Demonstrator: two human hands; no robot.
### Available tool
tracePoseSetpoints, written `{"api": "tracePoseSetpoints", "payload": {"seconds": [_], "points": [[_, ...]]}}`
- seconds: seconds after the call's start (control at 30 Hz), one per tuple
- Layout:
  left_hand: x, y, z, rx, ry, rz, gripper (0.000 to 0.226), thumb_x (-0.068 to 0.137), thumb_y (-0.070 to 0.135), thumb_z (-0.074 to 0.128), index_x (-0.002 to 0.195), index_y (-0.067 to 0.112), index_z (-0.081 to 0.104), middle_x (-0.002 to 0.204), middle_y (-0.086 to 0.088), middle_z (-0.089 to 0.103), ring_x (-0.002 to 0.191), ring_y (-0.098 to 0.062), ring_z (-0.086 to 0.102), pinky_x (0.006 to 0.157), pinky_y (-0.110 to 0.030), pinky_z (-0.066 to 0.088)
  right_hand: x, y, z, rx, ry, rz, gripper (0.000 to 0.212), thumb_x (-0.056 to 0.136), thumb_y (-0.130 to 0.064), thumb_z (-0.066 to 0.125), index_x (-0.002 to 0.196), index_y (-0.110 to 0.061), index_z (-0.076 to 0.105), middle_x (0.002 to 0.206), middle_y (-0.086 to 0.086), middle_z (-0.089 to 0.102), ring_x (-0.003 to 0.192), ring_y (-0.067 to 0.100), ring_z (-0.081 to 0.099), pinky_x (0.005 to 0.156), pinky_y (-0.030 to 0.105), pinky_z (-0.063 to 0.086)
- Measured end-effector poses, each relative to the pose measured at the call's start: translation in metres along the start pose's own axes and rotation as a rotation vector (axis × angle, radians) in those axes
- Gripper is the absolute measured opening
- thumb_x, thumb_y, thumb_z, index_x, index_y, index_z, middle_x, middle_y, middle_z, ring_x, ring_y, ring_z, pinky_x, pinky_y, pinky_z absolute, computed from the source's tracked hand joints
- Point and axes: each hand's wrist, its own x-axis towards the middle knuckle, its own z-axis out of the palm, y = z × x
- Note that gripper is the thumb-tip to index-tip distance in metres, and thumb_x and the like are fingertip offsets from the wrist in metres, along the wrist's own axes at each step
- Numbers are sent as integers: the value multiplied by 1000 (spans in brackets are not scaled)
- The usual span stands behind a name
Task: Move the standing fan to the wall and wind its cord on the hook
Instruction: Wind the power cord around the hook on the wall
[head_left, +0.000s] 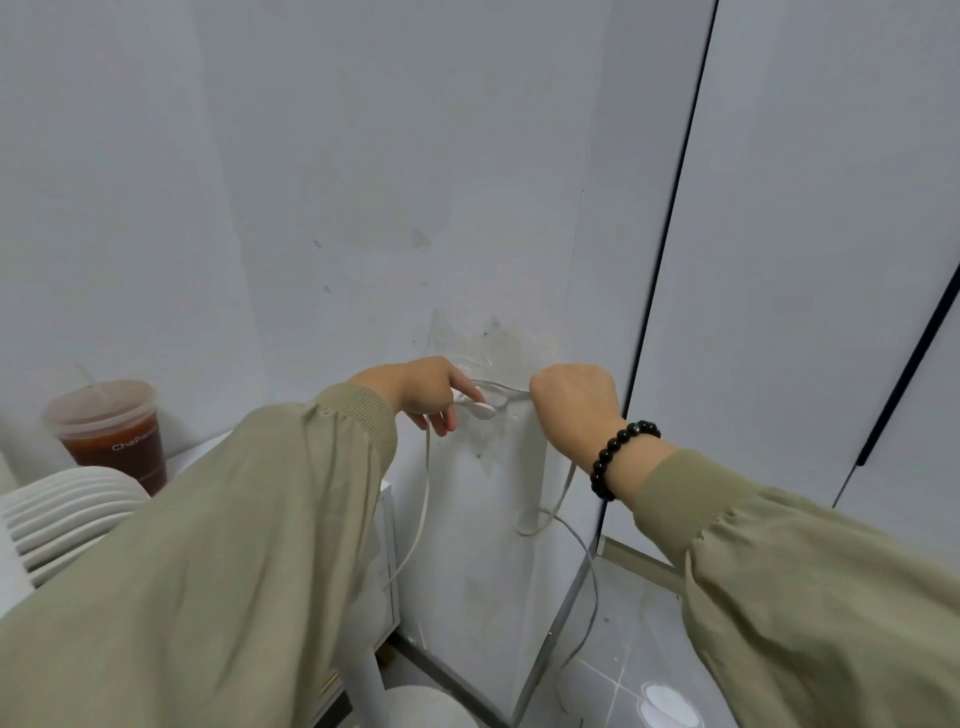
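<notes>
**Step in hand:** winding the cord (426, 499) onto the hook (487, 410). The hook is small and white. It is fixed to the wall (395, 182) close to that panel's right-hand corner edge, on a patch of old adhesive marks. The fan (67, 519) stands at the foot of the same wall, with its post and base on the floor (639, 623) below the left arm. The move to the wall is judged complete.

**Right hand (574, 405):** closed in a fist round the cord. The cord runs taut from the hook into the fist, drops out below the wrist into a slack loop, then trails to the floor.

**Left hand (418, 389):** the forefinger is laid straight onto the hook and the other fingers hang loosely. A second length of cord hangs from beneath the hand. Whether this hand pinches the cord cannot be determined.

**Recommendation:**
- Hold tension with the right hand and steady the hook with the left. The fitting looks adhesive, and a hard pull may lift it.
- Seat each turn behind the hook's lip, taking up the slack loop first.

**Containers:** one clear lidded cup (111, 431) with a straw stands on the cabinet (195, 457) top, at its back edge against the wall. Brown drink fills most of it. The left elbow passes near the cup, so a spill is possible.
</notes>
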Motion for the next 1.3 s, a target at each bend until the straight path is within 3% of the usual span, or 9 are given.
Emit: {"api": "tracePoseSetpoints", "payload": {"seconds": [0.17,0.33,0.57,0.73,0.8,0.9,1.0,1.17,1.3], "points": [[-2,-1,2,-133,23,0,49,86,-9,34,101,24,66,76,-8,68,68,-16,66,70,-29,53,-12,-13,26,-23,-83,-22,39,79,14,45,56,-14,30,55,-3,31,46,12,26,41,23,19],[6,-15,-17,-253,296,-168,28,89,-2,50,64,7,60,68,-8,58,61,-15,55,59,-26,45,-14,-23,43,43,-118,-4,39,81,13,42,56,-14,29,55,-3,30,47,12,25,43,23,18],[21,-28,-30,11,-25,-355,32,98,10,36,107,7,66,100,-10,64,89,-26,62,77,-34,50,-12,-29,53,84,-127,-32,40,80,15,44,55,-13,29,56,-2,32,50,13,34,44,23,22],[38,-33,-24,40,-199,-324,27,95,7,40,108,10,63,98,-7,68,94,-23,65,88,-37,49,-3,-40,67,211,-158,18,34,83,13,44,59,-11,37,62,1,44,85,26,61,61,27,37],[42,-40,-24,-7,-241,-303,25,93,9,45,109,12,65,96,-5,68,91,-21,66,88,-35,48,0,-40,75,303,-107,44,24,84,13,41,83,-6,55,79,7,58,86,28,61,61,29,36],[50,-53,-23,-101,-267,-274,27,93,4,46,105,13,67,97,-5,69,92,-19,66,85,-33,50,2,-45,84,427,-2,54,36,85,11,36,114,-7,49,99,11,62,82,31,60,58,31,32],[55,-65,-17,-193,-255,-256,37,94,-5,36,99,14,67,93,-4,68,89,-16,66,78,-29,51,11,-48,92,539,61,143,19,88,5,36,88,-11,45,77,9,54,66,27,44,46,27,21],[54,-84,-12,-231,-268,-314,37,95,-5,33,99,14,65,93,-6,67,82,-17,65,72,-28,52,23,-71,105,466,192,179,27,74,7,57,60,-11,43,61,9,49,53,21,33,42,23,8],[50,-93,-13,-209,-215,-357,38,94,-5,33,104,13,65,89,-7,66,78,-17,64,68,-27,52,34,-76,117,973,60,385,31,85,-5,52,55,0,48,56,8,48,57,20,46,45,19,31]]}}
